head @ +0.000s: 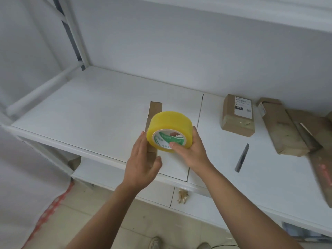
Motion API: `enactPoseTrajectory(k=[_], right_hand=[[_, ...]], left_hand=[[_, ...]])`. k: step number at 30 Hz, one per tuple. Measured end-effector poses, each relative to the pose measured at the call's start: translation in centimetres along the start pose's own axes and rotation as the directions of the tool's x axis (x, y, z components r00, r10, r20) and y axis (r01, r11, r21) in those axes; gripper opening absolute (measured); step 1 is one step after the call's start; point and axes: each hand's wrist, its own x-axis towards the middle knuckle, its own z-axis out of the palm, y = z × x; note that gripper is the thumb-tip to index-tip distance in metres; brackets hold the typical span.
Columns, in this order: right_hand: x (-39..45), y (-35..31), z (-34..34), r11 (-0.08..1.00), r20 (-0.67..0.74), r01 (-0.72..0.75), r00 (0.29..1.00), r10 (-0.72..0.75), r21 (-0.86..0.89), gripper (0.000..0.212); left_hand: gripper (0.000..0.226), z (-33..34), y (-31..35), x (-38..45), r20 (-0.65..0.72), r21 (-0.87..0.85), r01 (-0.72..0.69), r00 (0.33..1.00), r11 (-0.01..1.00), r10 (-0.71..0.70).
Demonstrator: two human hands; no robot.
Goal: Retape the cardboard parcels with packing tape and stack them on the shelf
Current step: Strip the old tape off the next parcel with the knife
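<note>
Head view: right hand (192, 153) grips glossy yellow tape roll (169, 131) (round).

One roll of tape (168, 131). Two hands: the left hand (142, 162) and the right hand (191, 151). One utility knife (242, 158). Four cardboard parcels: a narrow parcel (155, 109), a labelled parcel (238, 115), a long parcel (285, 133) and a blurred parcel (321, 169) at the right edge.

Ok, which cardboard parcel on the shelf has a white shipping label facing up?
The small brown cardboard parcel lying just beyond the metal utility knife. The narrow parcel behind the yellow tape roll shows no label.
</note>
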Motion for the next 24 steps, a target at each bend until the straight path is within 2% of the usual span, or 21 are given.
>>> enactPoseTrajectory(k=[2,4,8,20,24], right_hand=[[-0.1,-0.1,0.0,1.000,-0.002,-0.003,1.000,0.003,-0.021,0.045],[-0.1,-0.3,0.1,0.998,0.004,0.017,1.000,-0.017,-0.057,0.045],[0.1,-0.6,-0.2,0.984,0.013,0.060,0.998,-0.059,-0.169,0.043],[-0.5,-0.2,-1.8,0.976,0.018,0.059,0.998,-0.056,-0.210,0.045],[-0.5,0.8,-2.4,0.969,-0.003,0.020,1.000,-0.022,-0.247,0.047]], left_hand=[[0.071,0.5,-0.6,0.1,-0.035,0.152,0.005,0.999,0.988,0.000],[0.066,0.7,-0.9,0.2,-0.069,0.204,-0.031,0.997,0.978,0.046],[0.058,0.8,-0.9,0.2,-0.111,0.211,-0.076,0.989,0.975,0.101],[0.067,1.2,-0.8,0.0,-0.088,0.222,-0.093,0.989,0.971,0.115],[0.066,1.0,-0.6,0.0,-0.123,0.211,-0.075,0.987,0.975,0.102]])
